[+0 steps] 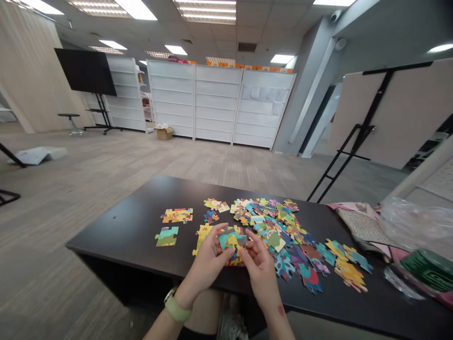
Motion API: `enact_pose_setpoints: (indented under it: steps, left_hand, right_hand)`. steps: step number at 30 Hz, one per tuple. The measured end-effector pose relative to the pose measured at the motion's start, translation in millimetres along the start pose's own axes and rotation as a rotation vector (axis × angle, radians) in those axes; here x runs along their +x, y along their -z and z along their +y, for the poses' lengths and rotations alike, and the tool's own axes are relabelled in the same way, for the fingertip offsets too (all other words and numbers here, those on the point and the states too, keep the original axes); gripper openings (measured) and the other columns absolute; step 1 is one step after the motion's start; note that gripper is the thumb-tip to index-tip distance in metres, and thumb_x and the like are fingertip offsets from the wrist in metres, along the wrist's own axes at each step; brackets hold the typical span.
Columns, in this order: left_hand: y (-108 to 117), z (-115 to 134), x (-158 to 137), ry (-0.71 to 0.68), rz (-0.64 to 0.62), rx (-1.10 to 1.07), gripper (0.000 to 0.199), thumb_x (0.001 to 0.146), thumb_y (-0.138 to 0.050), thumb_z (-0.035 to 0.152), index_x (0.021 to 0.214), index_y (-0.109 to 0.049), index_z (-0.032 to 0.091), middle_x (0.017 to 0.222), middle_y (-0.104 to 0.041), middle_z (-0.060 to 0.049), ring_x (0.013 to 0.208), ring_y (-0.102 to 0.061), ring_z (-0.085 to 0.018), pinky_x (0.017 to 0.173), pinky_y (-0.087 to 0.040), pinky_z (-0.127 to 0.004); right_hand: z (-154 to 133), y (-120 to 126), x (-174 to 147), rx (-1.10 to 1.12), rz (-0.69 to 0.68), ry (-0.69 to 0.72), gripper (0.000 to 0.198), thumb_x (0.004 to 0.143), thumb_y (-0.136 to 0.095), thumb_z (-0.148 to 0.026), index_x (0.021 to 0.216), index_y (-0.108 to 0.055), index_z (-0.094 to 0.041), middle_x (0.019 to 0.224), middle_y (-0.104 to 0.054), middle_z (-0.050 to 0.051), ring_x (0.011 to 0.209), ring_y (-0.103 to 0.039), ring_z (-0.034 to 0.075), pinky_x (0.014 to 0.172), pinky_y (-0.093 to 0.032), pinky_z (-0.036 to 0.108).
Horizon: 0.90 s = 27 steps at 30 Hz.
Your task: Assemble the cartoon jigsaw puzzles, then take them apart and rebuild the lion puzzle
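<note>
Both hands are close together above the near edge of the dark table (134, 226). My left hand (208, 257), with a light green watch strap on its wrist, has thumb and fingers closed on colourful jigsaw puzzle pieces (231, 240). From the other side, my right hand (260, 257) pinches the same pieces; whether they are fully locked together I cannot tell. Beneath and beside the left hand lies a yellow puzzle section (202, 233). A joined orange strip (177, 215) and a teal-green piece (167, 236) lie farther left.
A heap of loose puzzle pieces (276, 222) spreads right of my hands, with yellow pieces (348, 269) beyond it. At the table's right are a pink patterned cloth bag (361, 226), clear plastic (406, 224) and a green container (430, 269). An easel board (389, 113) stands behind.
</note>
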<state>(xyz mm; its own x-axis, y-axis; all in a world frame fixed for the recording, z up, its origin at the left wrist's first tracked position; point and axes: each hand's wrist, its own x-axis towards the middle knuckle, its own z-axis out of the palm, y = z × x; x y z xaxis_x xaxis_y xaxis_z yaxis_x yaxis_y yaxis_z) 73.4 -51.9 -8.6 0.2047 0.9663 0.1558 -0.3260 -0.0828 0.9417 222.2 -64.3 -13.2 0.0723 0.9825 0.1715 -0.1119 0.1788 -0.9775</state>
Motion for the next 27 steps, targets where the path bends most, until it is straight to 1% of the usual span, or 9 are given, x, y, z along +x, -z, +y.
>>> enact_pose_setpoints:
  steps: [3,6,8,10,13,17,21,24,27]
  left_hand:
    - [5.9,-3.5,1.1,-0.021,0.013,0.136,0.061,0.085,-0.073,0.039,0.137,-0.045,0.022,0.107,-0.069,-0.007,0.087,-0.070,-0.020,0.073,-0.059,-0.030]
    - [11.3,-6.7,3.1,-0.020,0.042,0.284,0.057,0.089,-0.067,0.043,0.138,-0.047,0.022,0.098,-0.069,-0.005,0.074,-0.065,-0.017,0.058,-0.056,-0.025]
    - [14.6,-7.7,4.2,-0.054,0.087,0.375,0.053,0.091,-0.065,0.043,0.136,-0.051,0.021,0.095,-0.069,-0.004,0.072,-0.063,-0.016,0.060,-0.054,-0.025]
    - [17.2,-7.0,4.5,-0.099,0.135,0.452,0.047,0.090,-0.066,0.041,0.132,-0.057,0.020,0.097,-0.070,-0.004,0.080,-0.064,-0.017,0.072,-0.055,-0.027]
    - [17.2,-1.9,2.4,-0.105,0.168,0.509,0.041,0.087,-0.070,0.039,0.122,-0.064,0.019,0.098,-0.072,-0.005,0.086,-0.065,-0.019,0.081,-0.053,-0.029]
    - [10.4,7.2,-2.7,-0.075,0.089,0.513,0.036,0.082,-0.074,0.038,0.112,-0.069,0.021,0.097,-0.074,-0.004,0.082,-0.066,-0.019,0.076,-0.052,-0.027]
    - [7.8,8.3,-5.2,-0.104,0.111,0.541,0.029,0.088,-0.067,0.040,0.111,-0.069,0.023,0.106,-0.072,-0.005,0.089,-0.066,-0.020,0.079,-0.051,-0.028]
    - [11.9,3.6,-5.7,-0.150,0.253,0.510,0.028,0.096,-0.055,0.043,0.108,-0.066,0.021,0.099,-0.070,-0.005,0.089,-0.064,-0.019,0.080,-0.049,-0.028]
    - [17.0,-1.2,-5.7,-0.161,0.328,0.450,0.026,0.094,-0.057,0.044,0.102,-0.062,0.020,0.087,-0.066,-0.002,0.078,-0.062,-0.016,0.073,-0.048,-0.025]
  right_hand:
    - [2.4,4.5,-1.2,-0.035,-0.002,0.005,0.044,0.085,-0.069,-0.042,0.126,-0.063,-0.027,0.098,-0.068,0.004,0.088,-0.065,0.021,0.079,-0.054,0.031]
    - [6.3,9.0,-1.4,-0.051,0.041,0.003,0.037,0.084,-0.069,-0.043,0.116,-0.067,-0.025,0.087,-0.065,0.003,0.078,-0.062,0.019,0.071,-0.052,0.028]
    - [8.3,10.3,-2.0,-0.024,0.047,-0.006,0.033,0.082,-0.071,-0.045,0.108,-0.068,-0.024,0.081,-0.065,0.002,0.074,-0.061,0.019,0.067,-0.050,0.028]
    - [8.8,10.6,-3.6,0.009,0.016,-0.002,0.032,0.082,-0.072,-0.046,0.104,-0.066,-0.023,0.084,-0.066,0.003,0.075,-0.060,0.019,0.066,-0.049,0.027]
    - [6.7,11.0,-6.8,0.065,-0.058,0.021,0.039,0.087,-0.068,-0.046,0.119,-0.063,-0.025,0.090,-0.065,0.003,0.072,-0.055,0.016,0.063,-0.045,0.025]
    - [5.0,13.3,-7.1,0.064,-0.067,-0.063,0.053,0.091,-0.064,-0.046,0.140,-0.053,-0.028,0.077,-0.057,-0.002,0.060,-0.045,0.012,0.054,-0.038,0.022]
    - [10.6,14.9,-3.5,-0.003,-0.062,-0.071,0.038,0.086,-0.070,-0.048,0.114,-0.067,-0.022,0.078,-0.061,0.000,0.063,-0.051,0.012,0.055,-0.041,0.022]
    - [12.8,12.6,-1.7,0.089,-0.029,-0.095,0.034,0.081,-0.076,-0.047,0.098,-0.062,-0.021,0.078,-0.063,0.000,0.065,-0.056,0.014,0.055,-0.046,0.023]
    - [7.7,8.7,-1.3,0.218,-0.014,-0.145,0.037,0.077,-0.079,-0.044,0.091,-0.052,-0.024,0.071,-0.061,-0.003,0.059,-0.056,0.014,0.053,-0.049,0.025]
